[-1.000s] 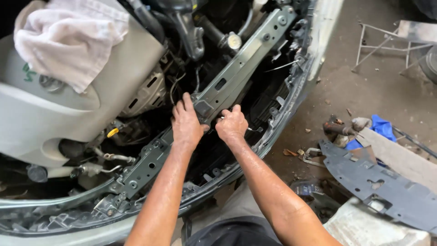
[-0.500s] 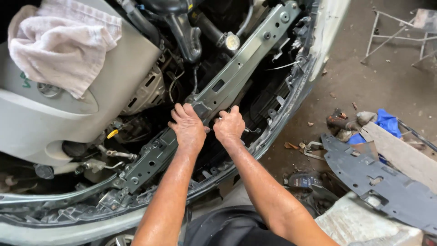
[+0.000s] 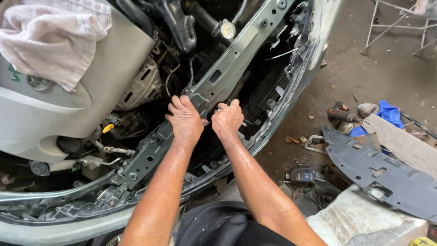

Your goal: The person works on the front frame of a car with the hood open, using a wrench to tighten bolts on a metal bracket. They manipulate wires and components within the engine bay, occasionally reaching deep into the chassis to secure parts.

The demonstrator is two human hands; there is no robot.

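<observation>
Both arms extended forward, left hand [image 3: 185,119] and right hand [image 3: 227,119] side by side, fingers curled

Both forearms are bare from elbow to wrist, with no sleeves, gloves, watch or rings in sight. They look damp and faintly shiny, and the left hand [image 3: 185,119] and right hand [image 3: 227,119], near the middle of the frame, carry dark smudges of grime over the knuckles and fingers. At the bottom centre of the frame a dark, nearly black garment covers the person's lap
</observation>
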